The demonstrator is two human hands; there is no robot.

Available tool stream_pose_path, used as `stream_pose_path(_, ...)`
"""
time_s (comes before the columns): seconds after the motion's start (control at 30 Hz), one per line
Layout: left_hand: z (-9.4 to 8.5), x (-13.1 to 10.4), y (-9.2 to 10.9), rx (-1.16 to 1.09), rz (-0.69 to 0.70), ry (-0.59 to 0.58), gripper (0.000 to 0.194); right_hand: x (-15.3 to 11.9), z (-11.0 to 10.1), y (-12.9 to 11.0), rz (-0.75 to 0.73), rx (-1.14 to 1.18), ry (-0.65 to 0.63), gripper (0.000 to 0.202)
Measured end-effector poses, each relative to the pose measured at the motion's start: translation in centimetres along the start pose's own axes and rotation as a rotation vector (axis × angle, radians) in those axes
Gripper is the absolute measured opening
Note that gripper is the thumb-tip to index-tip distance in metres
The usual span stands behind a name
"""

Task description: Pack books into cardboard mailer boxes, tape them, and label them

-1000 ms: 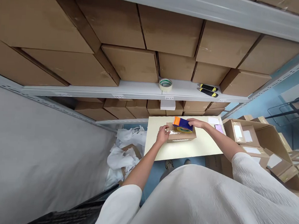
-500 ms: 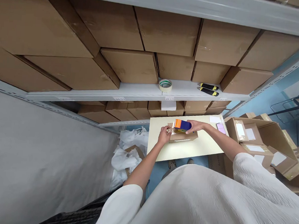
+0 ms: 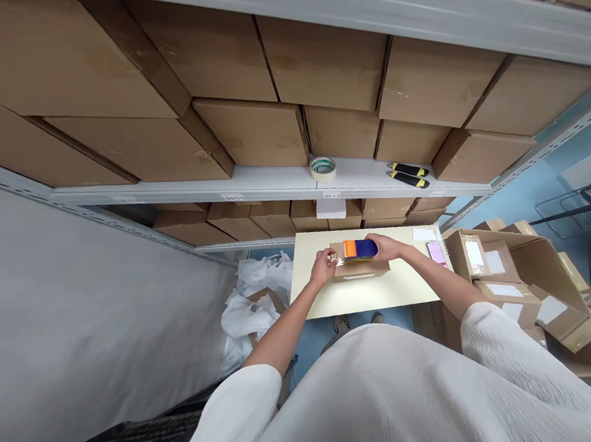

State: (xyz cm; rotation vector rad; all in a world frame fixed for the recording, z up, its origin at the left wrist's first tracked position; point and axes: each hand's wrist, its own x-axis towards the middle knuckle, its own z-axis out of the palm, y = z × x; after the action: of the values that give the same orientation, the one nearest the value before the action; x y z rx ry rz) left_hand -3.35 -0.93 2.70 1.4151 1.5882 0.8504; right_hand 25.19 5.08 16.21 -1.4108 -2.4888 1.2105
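Head view | right hand (image 3: 380, 246): grasping tape dispenser (image 3: 362, 249) | left hand (image 3: 323, 268): at carton (image 3: 370, 268) end, grip indeterminate | clear tape (image 3: 338, 253): partly laid, apparently unfinished

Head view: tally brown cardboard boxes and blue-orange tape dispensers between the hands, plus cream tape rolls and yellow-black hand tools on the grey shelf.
Cardboard box: 1
Tape dispenser: 1
Tape roll: 1
Hand tools: 2
Total: 5

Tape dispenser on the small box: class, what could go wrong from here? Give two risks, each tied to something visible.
1. The left hand is at the end of the box, close to the tape dispenser, so its fingers might get nicked or stuck.
2. The phone lies near the edge of the table, beside the right forearm, which could knock it off.
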Motion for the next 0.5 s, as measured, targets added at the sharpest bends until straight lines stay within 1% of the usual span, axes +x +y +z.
stream_pose_path(0.1,0.0,0.0,0.0,0.008,-0.002,-0.002,0.027,-0.1,0.1,0.3,0.009,-0.036,-0.005,0.055)
stream_pose_path(0.2,-0.1,0.0,0.0,0.008,0.003,-0.012,0.028,-0.3,0.2,0.7,0.028,-0.054,-0.022,0.054)
stream_pose_path(0.33,-0.9,0.0,0.1,0.004,0.015,-0.046,0.030,-0.3,0.3,0.9,0.031,-0.073,-0.018,0.050)
stream_pose_path(0.43,-1.8,-0.1,0.6,0.040,0.069,0.007,0.031,-0.3,0.2,0.9,0.040,-0.080,-0.016,0.048)
stream_pose_path(0.5,-2.2,-0.1,1.3,0.040,0.097,0.051,0.022,-0.3,0.2,0.8,0.044,-0.089,-0.021,0.048)
